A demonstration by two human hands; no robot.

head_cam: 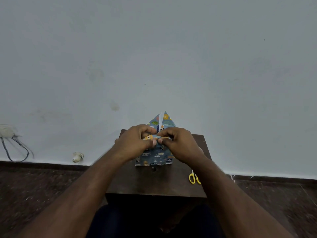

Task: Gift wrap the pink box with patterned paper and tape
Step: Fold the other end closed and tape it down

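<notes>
Toward the far edge of the small dark wooden table (154,182) stands the box, fully covered in blue animal-patterned wrapping paper (154,156); no pink shows. Both the left hand (135,143) and right hand (180,143) pinch a paper fold at its top, while a triangular flap (165,120) still stands unfolded behind. Folding and taping that end apparently remain. Yellow-handled scissors (193,178) lie near the table's right edge.

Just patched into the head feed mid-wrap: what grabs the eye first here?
Both hands meet at the centre: the left hand and right hand pinch a fold of the blue animal-print wrapping paper over the box on the small dark wooden table. A pointed paper flap stands up behind them against the pale wall. Yellow-handled scissors lie at the table's right edge, partly hidden by the right forearm.
</notes>
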